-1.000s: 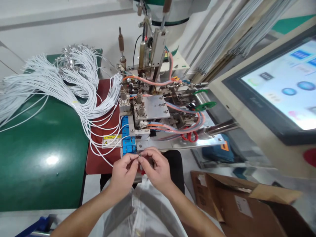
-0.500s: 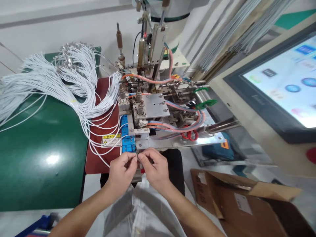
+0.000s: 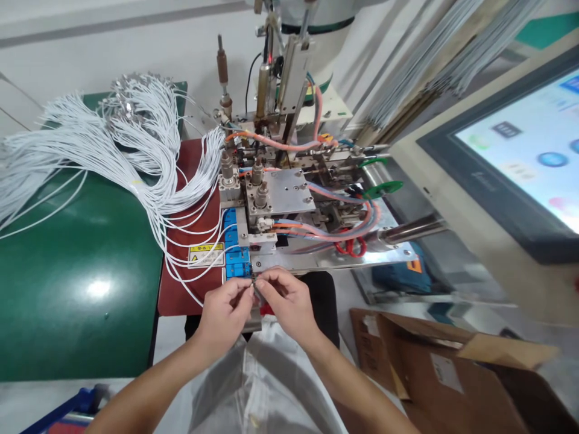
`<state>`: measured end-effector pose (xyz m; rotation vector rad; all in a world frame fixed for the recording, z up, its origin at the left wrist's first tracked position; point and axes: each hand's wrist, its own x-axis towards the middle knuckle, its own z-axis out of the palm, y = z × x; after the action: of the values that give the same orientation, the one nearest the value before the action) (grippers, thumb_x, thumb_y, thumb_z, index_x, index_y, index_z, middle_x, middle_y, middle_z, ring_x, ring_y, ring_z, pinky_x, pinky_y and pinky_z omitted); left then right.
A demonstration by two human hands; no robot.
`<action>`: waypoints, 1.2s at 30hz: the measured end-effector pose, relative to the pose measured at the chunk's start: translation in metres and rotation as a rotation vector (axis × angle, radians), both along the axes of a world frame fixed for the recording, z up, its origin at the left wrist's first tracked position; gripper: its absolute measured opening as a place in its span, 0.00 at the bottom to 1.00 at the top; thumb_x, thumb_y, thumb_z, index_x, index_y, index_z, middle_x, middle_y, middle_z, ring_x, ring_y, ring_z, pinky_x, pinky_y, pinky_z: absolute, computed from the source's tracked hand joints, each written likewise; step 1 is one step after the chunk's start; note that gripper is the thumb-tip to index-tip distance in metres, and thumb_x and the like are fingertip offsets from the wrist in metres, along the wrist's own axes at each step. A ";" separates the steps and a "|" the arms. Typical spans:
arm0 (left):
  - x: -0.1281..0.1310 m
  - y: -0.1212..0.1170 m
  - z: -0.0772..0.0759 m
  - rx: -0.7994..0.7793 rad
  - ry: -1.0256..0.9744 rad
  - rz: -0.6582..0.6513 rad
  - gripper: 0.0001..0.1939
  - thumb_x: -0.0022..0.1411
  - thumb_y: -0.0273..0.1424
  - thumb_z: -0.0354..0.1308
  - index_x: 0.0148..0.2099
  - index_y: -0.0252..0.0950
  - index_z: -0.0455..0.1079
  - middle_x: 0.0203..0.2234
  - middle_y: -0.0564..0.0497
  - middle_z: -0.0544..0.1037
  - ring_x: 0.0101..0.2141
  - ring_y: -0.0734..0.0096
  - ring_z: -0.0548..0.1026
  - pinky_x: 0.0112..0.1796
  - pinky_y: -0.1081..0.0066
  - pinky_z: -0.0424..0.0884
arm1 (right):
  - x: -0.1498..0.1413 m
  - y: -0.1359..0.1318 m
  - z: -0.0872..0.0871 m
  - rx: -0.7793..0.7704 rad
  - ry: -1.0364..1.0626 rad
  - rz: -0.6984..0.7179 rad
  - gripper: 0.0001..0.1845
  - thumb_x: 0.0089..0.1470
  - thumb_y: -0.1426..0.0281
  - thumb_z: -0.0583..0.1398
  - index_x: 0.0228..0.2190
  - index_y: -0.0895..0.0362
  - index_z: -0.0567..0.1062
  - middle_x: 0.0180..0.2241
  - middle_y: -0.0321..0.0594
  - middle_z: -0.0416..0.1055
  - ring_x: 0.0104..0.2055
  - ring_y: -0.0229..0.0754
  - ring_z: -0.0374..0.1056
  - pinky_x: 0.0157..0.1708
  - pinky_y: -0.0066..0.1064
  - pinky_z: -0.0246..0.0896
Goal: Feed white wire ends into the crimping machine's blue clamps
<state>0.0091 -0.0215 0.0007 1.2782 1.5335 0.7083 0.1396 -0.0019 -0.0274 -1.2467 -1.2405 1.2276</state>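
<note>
My left hand (image 3: 227, 314) is closed in a pinch. A white cable (image 3: 192, 293) runs down from the bundle and into it. My right hand (image 3: 287, 305) is also pinched, its fingertips almost meeting those of the left; the tiny piece between them is too small to make out. Just beyond the fingertips is a row of blue fixture blocks (image 3: 236, 256) on the machine's left edge, with several white cables leading into it. The large bundle of white cables (image 3: 156, 196) lies over the red-brown plate (image 3: 174, 300) and the green table, its far ends carrying small metal pieces.
The metal machine (image 3: 289, 193) with orange and blue air hoses stands ahead, with a green-flanged wire spool (image 3: 382, 179). To the right are a touchscreen (image 3: 520, 157) and an open cardboard box (image 3: 452, 386). The green table (image 3: 81, 301) is at left.
The view has shifted slightly. My hands stay pinched together at the same place by the blue blocks, with the right fingertips slightly raised.
</note>
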 end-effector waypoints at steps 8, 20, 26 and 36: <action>-0.022 0.016 0.009 0.035 0.254 -0.202 0.14 0.58 0.33 0.51 0.47 0.38 0.68 0.27 0.54 0.74 0.22 0.77 0.68 0.25 0.77 0.65 | 0.003 0.004 -0.011 0.317 -0.356 -0.022 0.06 0.51 0.73 0.54 0.25 0.57 0.69 0.24 0.38 0.66 0.28 0.38 0.62 0.29 0.29 0.59; -0.042 0.039 -0.004 0.255 0.609 -0.320 0.09 0.60 0.26 0.48 0.36 0.37 0.70 0.32 0.50 0.74 0.35 0.68 0.72 0.40 0.68 0.66 | -0.005 0.017 -0.024 -0.059 -0.394 0.076 0.08 0.51 0.68 0.52 0.24 0.56 0.67 0.25 0.36 0.66 0.27 0.38 0.61 0.28 0.28 0.55; -0.038 0.041 0.002 0.225 0.670 -0.326 0.08 0.58 0.24 0.48 0.34 0.36 0.69 0.30 0.50 0.74 0.33 0.67 0.71 0.37 0.68 0.66 | -0.003 0.026 -0.029 -0.181 -0.333 0.155 0.08 0.49 0.68 0.52 0.21 0.56 0.66 0.21 0.34 0.64 0.24 0.37 0.60 0.25 0.27 0.54; -0.039 0.040 -0.002 0.269 0.683 -0.358 0.08 0.58 0.24 0.49 0.33 0.35 0.69 0.29 0.49 0.73 0.33 0.66 0.71 0.36 0.68 0.66 | -0.005 0.029 -0.036 0.151 -0.571 0.168 0.16 0.58 0.63 0.47 0.23 0.55 0.65 0.24 0.37 0.64 0.28 0.39 0.61 0.30 0.29 0.53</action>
<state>-0.0295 0.0189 -0.0015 2.0824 1.6921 0.2490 0.1343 0.0272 -0.0638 -1.4542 -1.8455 0.8915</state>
